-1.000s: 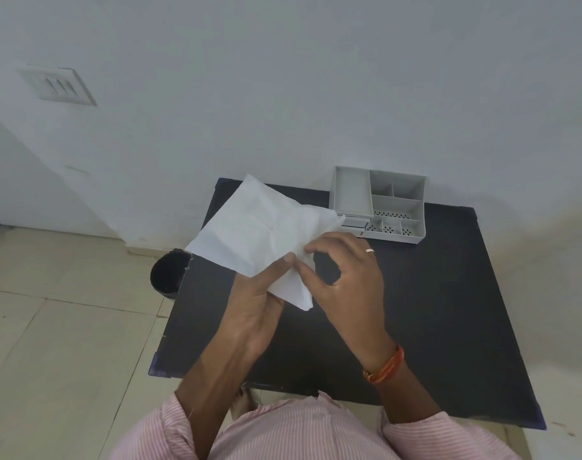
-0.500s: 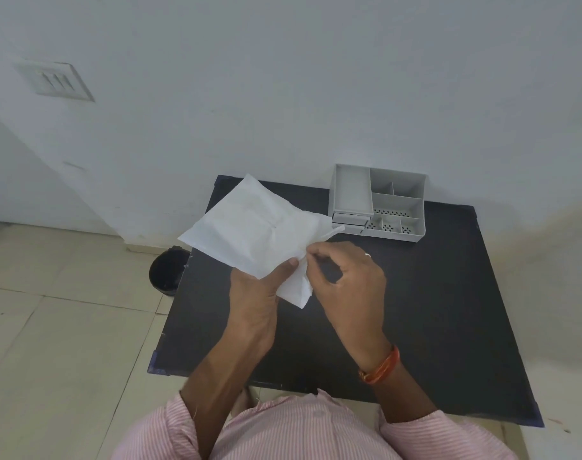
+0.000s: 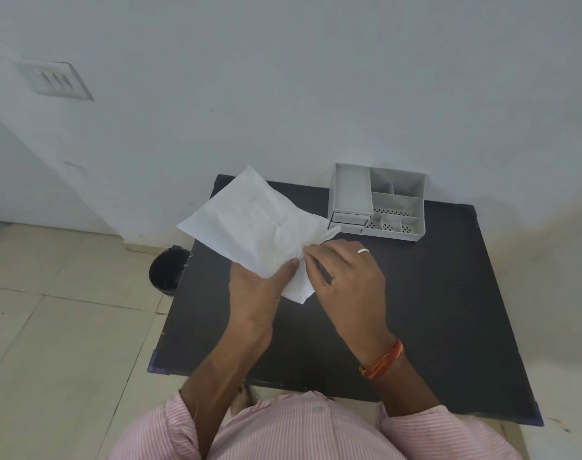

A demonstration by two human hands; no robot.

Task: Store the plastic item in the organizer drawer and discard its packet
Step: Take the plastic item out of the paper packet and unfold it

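Note:
A white paper packet (image 3: 253, 224) is held up over the left part of the black table (image 3: 432, 293). My left hand (image 3: 259, 287) grips its lower edge, thumb on top. My right hand (image 3: 346, 277) pinches the packet's right edge close to the left thumb. The plastic item is hidden, I cannot see it. A grey organizer (image 3: 379, 204) with several compartments stands at the table's back edge against the wall; its small drawer (image 3: 347, 219) sits at the front left, seemingly closed.
A black bin (image 3: 166, 268) stands on the tiled floor just left of the table. The white wall rises right behind the organizer. A switch plate (image 3: 53, 81) is on the wall at far left.
My right hand has closed in on the packet's edge, its fingers now pinched tight next to the left thumb. The packet has lifted slightly.

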